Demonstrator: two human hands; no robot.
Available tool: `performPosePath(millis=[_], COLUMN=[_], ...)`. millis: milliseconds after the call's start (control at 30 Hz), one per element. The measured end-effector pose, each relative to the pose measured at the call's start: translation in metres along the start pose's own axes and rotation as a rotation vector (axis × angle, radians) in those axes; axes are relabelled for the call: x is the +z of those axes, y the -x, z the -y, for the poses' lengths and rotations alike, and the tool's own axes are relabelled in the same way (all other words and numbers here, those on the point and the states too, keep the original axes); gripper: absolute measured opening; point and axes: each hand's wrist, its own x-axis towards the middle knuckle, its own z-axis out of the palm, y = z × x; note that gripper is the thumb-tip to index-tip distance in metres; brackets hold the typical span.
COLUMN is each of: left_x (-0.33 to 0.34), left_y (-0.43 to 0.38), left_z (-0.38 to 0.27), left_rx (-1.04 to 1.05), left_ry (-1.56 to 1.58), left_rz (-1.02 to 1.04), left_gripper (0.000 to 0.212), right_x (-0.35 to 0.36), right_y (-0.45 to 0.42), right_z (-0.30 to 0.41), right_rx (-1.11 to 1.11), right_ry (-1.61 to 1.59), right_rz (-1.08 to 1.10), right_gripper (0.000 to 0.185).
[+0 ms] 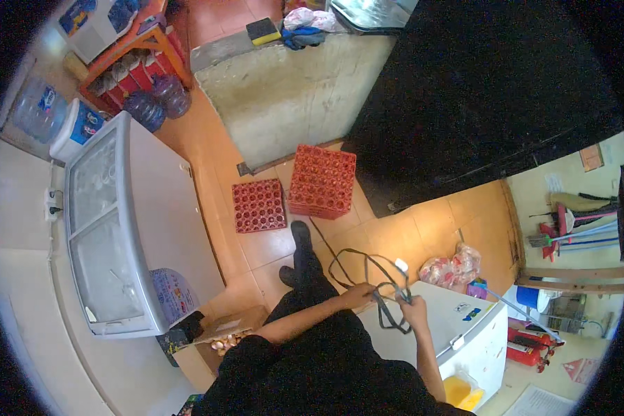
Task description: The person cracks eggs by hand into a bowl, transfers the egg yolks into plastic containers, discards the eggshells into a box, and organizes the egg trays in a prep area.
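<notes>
My left hand (360, 296) grips a long dark strap (366, 254), which hangs in loose loops. My right hand (412, 312) also holds the strap, just to the right, with the loops between and around both hands. One length of it runs down to the floor beside a tall stack of red egg trays (322, 179). A lower stack of red egg trays (259, 206) stands to the left of the tall one. Both hands are above the floor, close to a white chest freezer (437, 312). How the fingers close around the strap is partly hidden.
A glass-topped display freezer (161, 208) stands at left, near an open cardboard box (234, 322) of round items. Ahead are a low wall (291, 99) and a large black surface (478, 104). Plastic bags (451, 265), a fire extinguisher (522, 355) and large water bottles (170, 95) stand around.
</notes>
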Motion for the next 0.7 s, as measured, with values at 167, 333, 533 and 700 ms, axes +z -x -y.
performPosePath(millis=[167, 333, 533, 700], left_x=[-0.058, -0.087, -0.019, -0.076], left_y=[0.008, 0.031, 0.181, 0.206], left_z=[0.014, 0.058, 0.202, 0.057], left_rx=[-0.147, -0.302, -0.646, -0.929], left_ry=[0.023, -0.385, -0.123, 0.076], left_rz=[-0.274, -0.500, -0.480, -0.710], left_gripper=[0.018, 0.028, 0.041, 0.038], right_x=[0.029, 0.060, 0.172, 0.147], right_y=[-0.044, -0.069, -0.056, -0.049], right_z=[0.063, 0.127, 0.126, 0.202], right_rx=[-0.327, -0.409, -0.558, -0.542], right_ry=[-0.035, -0.096, 0.487, 0.425], right_rz=[-0.119, -0.101, 0.445, 0.662], right_gripper=[0.038, 0.024, 0.029, 0.039])
